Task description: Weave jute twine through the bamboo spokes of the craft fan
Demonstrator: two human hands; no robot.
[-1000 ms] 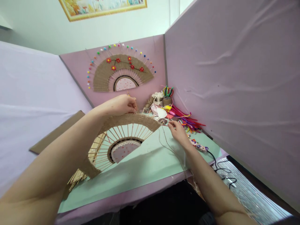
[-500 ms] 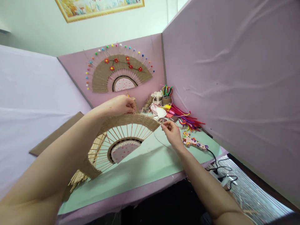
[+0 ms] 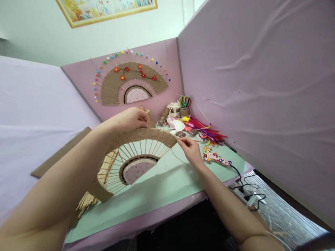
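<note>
A half-round woven fan [image 3: 141, 135] stands tilted above the green tabletop, with thin sticks fanning out from a dotted pink half-circle [image 3: 138, 171] edged in white lace. At its upper rim my left hand [image 3: 137, 119] is closed, the fingertips pinching a stick end that rises from the woven band. My right hand [image 3: 190, 149] pinches thin twine against the fan's right end. From there a loose strand of twine [image 3: 179, 159] droops toward the tabletop. My left forearm hides part of the fan's left side.
A finished-looking fan with red flowers [image 3: 134, 78] hangs on the pink back panel. Colourful pipe cleaners [image 3: 206, 130], a pot of scissors [image 3: 184, 109] and a patterned glue gun [image 3: 216, 158] lie to the right. A bundle of sticks [image 3: 87, 202] and cardboard [image 3: 62, 151] are at left.
Both hands keep nearly the same grip. My right hand has shifted slightly left along with the fan's end; the whole view has also moved a little.
</note>
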